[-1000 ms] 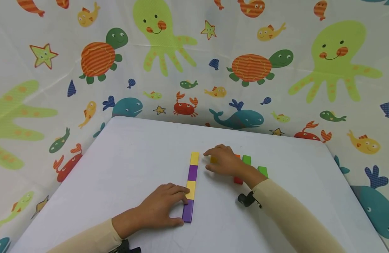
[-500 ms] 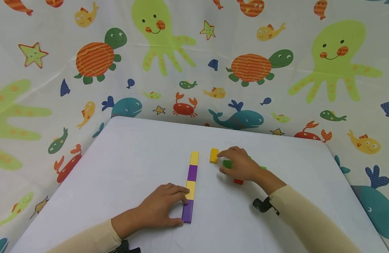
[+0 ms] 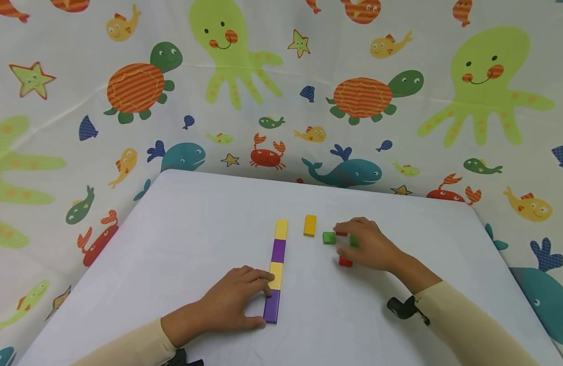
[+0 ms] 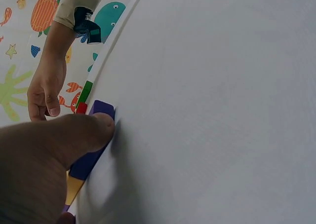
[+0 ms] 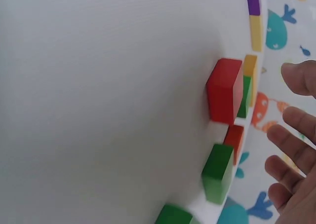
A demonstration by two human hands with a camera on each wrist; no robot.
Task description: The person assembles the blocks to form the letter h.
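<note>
My left hand (image 3: pixel 231 300) rests beside a straight row of flat blocks, fingertips on a yellow block (image 3: pixel 276 274) and thumb at the near end of a purple block (image 3: pixel 272 307). In the left wrist view the thumb lies against that purple block (image 4: pixel 102 107). Another purple block (image 3: pixel 279 250) and a yellow block (image 3: pixel 281 229) continue the row. My right hand (image 3: pixel 370 244) hovers over loose blocks, fingers spread and holding nothing. Below it in the right wrist view stand a red block (image 5: pixel 224 93) and a green block (image 5: pixel 218 172); an orange-red block (image 5: pixel 235 135) lies behind them.
An amber-yellow block (image 3: pixel 310 225) and a green block (image 3: pixel 329 238) lie between the row and my right hand. Another green block (image 5: pixel 174 215) shows at the lower edge of the right wrist view. A sea-animal printed cloth (image 3: pixel 272 76) hangs behind the white table (image 3: pixel 208 218).
My right hand has moved rightward, away from the amber-yellow block, uncovering it and the green block beside it. My left hand and the row have stayed in place.
</note>
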